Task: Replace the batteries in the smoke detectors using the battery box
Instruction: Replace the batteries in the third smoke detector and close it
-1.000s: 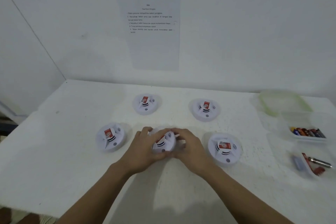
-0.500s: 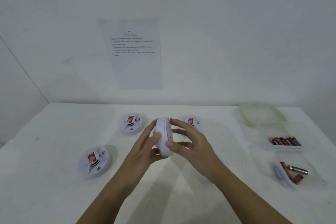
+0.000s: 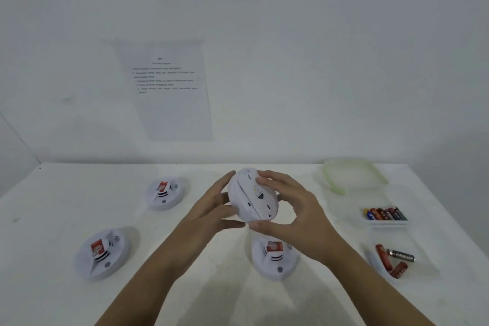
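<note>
I hold a round white smoke detector [image 3: 251, 197] up above the table, tilted so its back plate faces right. My left hand [image 3: 211, 209] cups its left side, and my right hand [image 3: 288, 206] grips the back plate between thumb and fingers. Three more white detectors with red labels lie on the table: one at the far left [image 3: 164, 193], one at the near left [image 3: 102, 254], one [image 3: 275, 257] under my right wrist. A clear battery box [image 3: 385, 216] with several batteries sits at the right.
A second clear tray [image 3: 397, 259] with three loose batteries lies nearer on the right. A clear lid with a green rim [image 3: 353, 174] rests at the back right. A printed sheet [image 3: 166, 87] hangs on the wall. The white table [image 3: 53, 206] ends at the wall.
Both hands lifted the middle detector off the table and turned it on edge, then rotated it so its back plate shows. The camera tilted upward.
</note>
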Demonstrator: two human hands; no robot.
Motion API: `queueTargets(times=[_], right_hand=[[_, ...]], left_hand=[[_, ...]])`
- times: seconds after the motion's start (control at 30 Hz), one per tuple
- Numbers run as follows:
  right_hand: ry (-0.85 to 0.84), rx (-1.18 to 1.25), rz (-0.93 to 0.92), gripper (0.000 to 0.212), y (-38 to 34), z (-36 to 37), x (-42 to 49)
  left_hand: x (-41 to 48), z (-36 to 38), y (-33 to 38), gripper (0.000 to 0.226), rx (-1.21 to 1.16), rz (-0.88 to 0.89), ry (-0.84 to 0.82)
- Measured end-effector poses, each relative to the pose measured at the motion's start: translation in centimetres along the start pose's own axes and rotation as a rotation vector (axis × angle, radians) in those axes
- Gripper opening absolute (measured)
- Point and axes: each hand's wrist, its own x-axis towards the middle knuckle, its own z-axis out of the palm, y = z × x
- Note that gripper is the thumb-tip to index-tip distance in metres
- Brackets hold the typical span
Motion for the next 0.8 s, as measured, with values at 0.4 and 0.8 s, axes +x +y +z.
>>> queueTargets(times=[0.4, 0.8], right_hand=[[-0.040, -0.077, -0.047, 0.050, -0.3, -7.7, -1.8], [0.092, -0.313, -0.043, 0.059, 0.4, -10.1, -4.7]], left_hand=[[2.3, 8.9, 1.0, 0.102, 0.211, 0.125, 0.027], [3.1, 15.9, -2.7, 0.096, 0.409, 0.313, 0.322]])
